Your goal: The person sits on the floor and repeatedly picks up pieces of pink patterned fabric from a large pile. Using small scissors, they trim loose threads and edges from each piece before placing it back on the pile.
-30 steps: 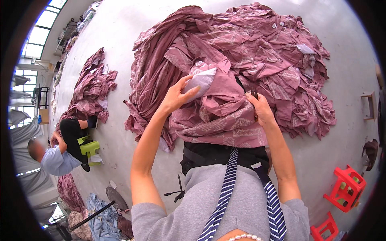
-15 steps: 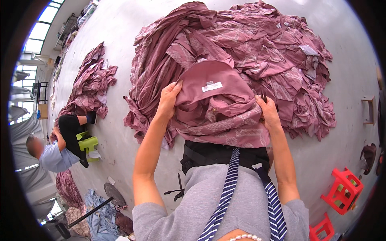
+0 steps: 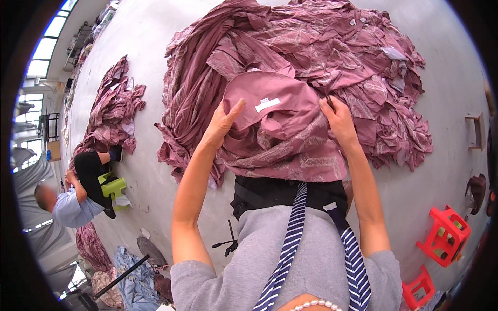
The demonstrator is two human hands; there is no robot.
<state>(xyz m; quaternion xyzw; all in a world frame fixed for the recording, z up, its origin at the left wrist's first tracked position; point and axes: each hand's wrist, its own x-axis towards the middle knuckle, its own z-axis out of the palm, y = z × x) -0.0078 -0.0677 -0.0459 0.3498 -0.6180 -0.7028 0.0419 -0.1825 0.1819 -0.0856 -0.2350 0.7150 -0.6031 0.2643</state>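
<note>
A mauve patterned fabric piece (image 3: 295, 135) with a rounded edge is spread across my lap. A small white label (image 3: 267, 105) shows on its plain upper part. My left hand (image 3: 224, 122) is closed on the left edge, its thumb on top and the other fingers mostly hidden under the cloth. At the right edge my right hand (image 3: 340, 119) is closed on the fabric, with a small dark pointed tool (image 3: 330, 102) between its fingers; the tool's kind is hard to make out.
A large heap of the same mauve fabric (image 3: 363, 67) lies on the floor ahead. Red plastic stools (image 3: 441, 236) stand at the right. To the left, another person (image 3: 78, 205) sits on a green stool (image 3: 115, 189) beside a smaller fabric pile (image 3: 111, 103). Blue cloth (image 3: 135, 282) lies lower left.
My right hand has moved up and left along the fabric edge. My left thumb now lies further over the cloth. The labelled part has tilted and shifted slightly left.
</note>
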